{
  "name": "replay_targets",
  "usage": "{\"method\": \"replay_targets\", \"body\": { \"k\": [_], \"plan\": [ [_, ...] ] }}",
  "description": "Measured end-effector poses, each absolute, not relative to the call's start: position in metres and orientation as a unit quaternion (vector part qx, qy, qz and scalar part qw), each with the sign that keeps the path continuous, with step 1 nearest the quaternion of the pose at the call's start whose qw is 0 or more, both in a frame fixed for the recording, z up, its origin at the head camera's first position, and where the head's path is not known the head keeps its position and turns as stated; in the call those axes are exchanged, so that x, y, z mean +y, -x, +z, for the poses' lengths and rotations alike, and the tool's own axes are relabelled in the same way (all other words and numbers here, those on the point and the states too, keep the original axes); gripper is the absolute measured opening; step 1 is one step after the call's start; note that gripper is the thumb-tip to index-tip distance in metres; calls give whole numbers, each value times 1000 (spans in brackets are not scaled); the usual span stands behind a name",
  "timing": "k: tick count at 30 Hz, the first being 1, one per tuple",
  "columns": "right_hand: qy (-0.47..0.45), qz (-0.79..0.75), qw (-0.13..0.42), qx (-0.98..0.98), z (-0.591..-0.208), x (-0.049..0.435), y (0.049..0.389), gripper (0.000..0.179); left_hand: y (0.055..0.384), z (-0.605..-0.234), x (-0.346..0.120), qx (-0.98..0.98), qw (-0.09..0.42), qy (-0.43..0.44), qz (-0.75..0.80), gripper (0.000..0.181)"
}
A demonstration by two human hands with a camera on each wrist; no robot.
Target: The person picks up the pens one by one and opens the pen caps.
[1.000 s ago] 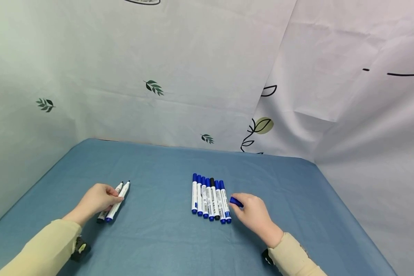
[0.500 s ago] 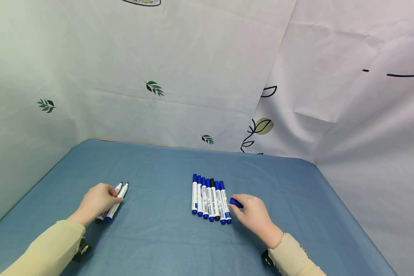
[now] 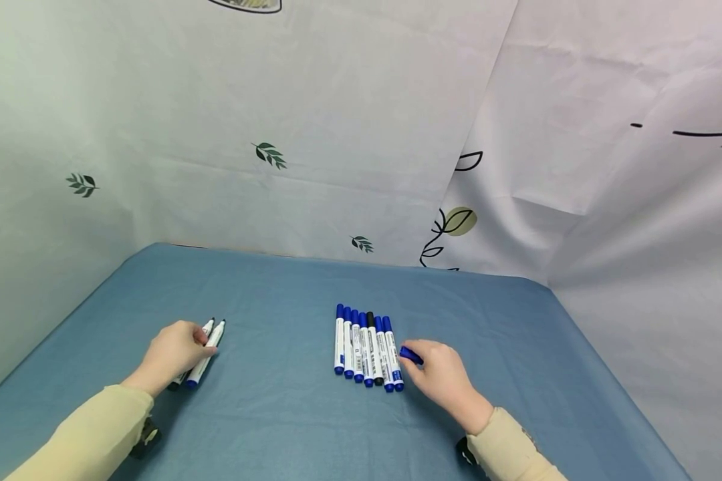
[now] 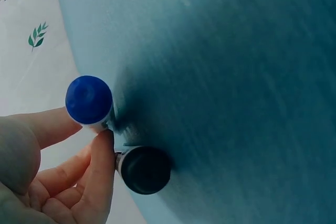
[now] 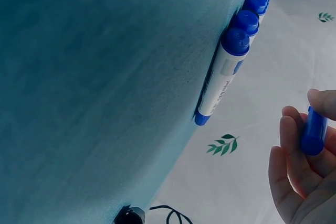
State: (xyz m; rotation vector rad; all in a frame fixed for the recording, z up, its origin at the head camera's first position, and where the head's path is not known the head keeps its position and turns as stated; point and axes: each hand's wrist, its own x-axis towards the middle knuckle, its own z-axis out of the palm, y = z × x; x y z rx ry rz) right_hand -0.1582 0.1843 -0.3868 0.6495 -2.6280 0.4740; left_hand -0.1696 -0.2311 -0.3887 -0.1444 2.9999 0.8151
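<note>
A person's two hands work over a blue cloth (image 3: 277, 427). The left hand (image 3: 173, 352) pinches a blue-ended marker (image 3: 199, 370) between thumb and fingers: its blue end juts out on the near side of the fingertips, its bare narrow tip on the far side. Close against these fingers, to the left of that marker, lies a black-ended marker (image 4: 144, 170), also bare-tipped and partly hidden behind the hand; whether the fingers grip it too, one cannot tell. The right hand (image 3: 442, 375) pinches a loose blue cap (image 3: 412, 355) between thumb and curved fingers. Just left of the right fingertips, a row of seven capped markers (image 3: 364, 349) lies side by side, ends pointing toward and away from the person; six have blue caps, and the third from the fingers, a black-capped marker (image 3: 375, 354), has black. Well beyond both hands' fingers hangs pale fabric (image 3: 361, 87) printed with leaves.
</note>
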Motion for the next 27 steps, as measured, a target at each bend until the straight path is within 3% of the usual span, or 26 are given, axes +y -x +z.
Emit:
{"method": "replay_targets", "body": {
  "k": [27],
  "plan": [
    [-233,170,195,-937,-386,183,158,21,169,-387,-229,967,1,45,249,19]
  ]
}}
